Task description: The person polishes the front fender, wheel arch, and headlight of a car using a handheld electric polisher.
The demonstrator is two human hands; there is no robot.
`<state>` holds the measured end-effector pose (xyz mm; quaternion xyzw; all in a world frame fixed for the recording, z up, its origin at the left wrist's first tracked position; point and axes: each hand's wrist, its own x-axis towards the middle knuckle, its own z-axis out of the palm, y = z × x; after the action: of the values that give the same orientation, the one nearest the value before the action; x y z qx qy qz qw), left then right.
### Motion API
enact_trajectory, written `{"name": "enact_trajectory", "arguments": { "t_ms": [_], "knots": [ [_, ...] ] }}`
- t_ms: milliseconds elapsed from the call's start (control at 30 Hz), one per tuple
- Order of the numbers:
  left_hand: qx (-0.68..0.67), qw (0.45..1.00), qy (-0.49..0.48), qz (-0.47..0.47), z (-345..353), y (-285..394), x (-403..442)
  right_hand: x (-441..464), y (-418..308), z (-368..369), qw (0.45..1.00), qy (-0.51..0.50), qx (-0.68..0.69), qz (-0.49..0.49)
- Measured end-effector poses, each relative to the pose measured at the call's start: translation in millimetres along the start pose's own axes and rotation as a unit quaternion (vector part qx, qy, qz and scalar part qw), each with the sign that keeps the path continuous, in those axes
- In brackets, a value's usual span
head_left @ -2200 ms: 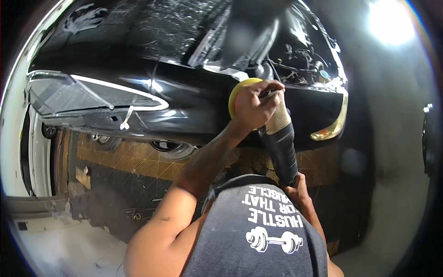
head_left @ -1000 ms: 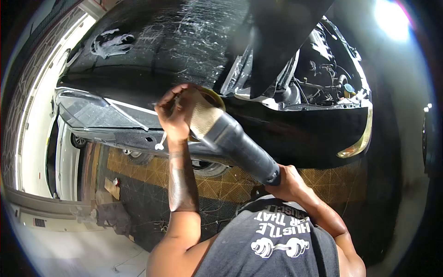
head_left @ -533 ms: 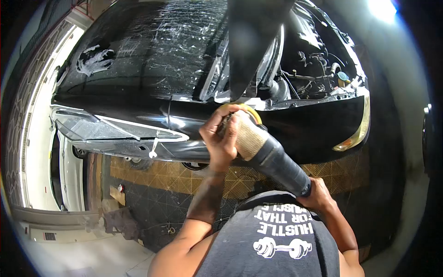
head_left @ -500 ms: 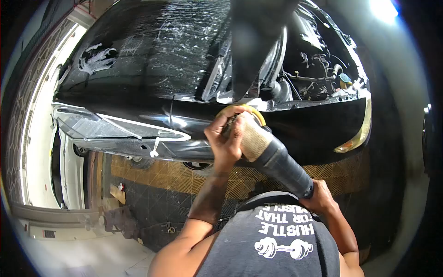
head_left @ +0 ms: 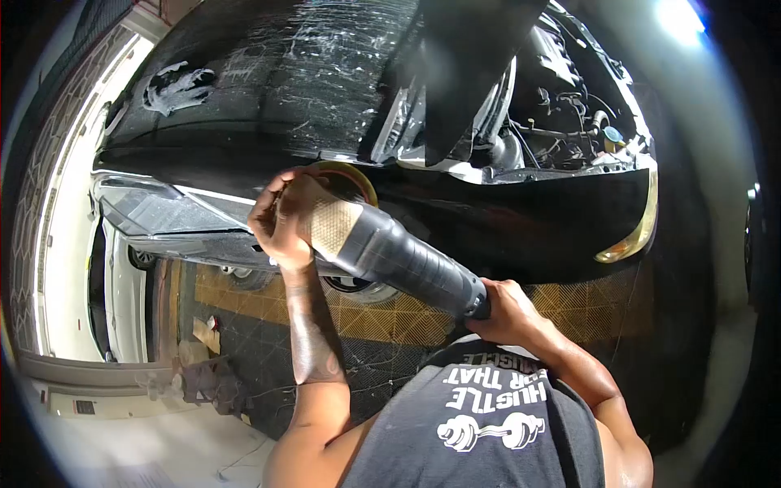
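A long black car polisher [head_left: 415, 264] with a tan textured head cover lies across the view in both my hands. My left hand [head_left: 281, 220] is wrapped over its head end. At its rear end, close to my chest, my right hand [head_left: 512, 313] is closed around the body. The polisher's yellow-edged round pad [head_left: 370, 185] is against or very near the black car's side [head_left: 455, 215], behind the front wheel area; the head hides the pad's face and any contact.
Whitish streaks mark the car's upper panel [head_left: 333, 49]. On the right, the engine bay [head_left: 569, 114] is exposed beside a headlight [head_left: 626, 244]. Below are a wheel [head_left: 358, 289] and yellow-and-black floor tiles [head_left: 423, 317]. A white car [head_left: 128, 301] stands at the left.
Both hands have carried the polisher leftward along the car's side, the left hand shifting farthest. The pad has left the fender's upper edge by the engine bay.
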<state>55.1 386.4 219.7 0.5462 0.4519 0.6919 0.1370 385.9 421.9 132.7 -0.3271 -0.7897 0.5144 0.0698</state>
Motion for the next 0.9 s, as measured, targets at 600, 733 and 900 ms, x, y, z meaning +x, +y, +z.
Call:
{"name": "enact_trajectory", "arguments": {
  "t_ms": [600,733,900],
  "knots": [
    [-0.055,0.998,-0.012,-0.005,126.6,-29.5,-79.3,-71.6,94.2,-10.7,0.987,0.083,0.055,0.127],
    [-0.035,0.999,0.020,0.026,56.9,-31.0,-80.0,-24.9,83.2,25.4,0.996,0.064,-0.019,0.066],
    [-0.039,0.997,0.052,0.042,-15.0,-15.2,-66.2,29.2,55.9,81.2,0.996,0.086,-0.030,-0.019]
  ]
}}
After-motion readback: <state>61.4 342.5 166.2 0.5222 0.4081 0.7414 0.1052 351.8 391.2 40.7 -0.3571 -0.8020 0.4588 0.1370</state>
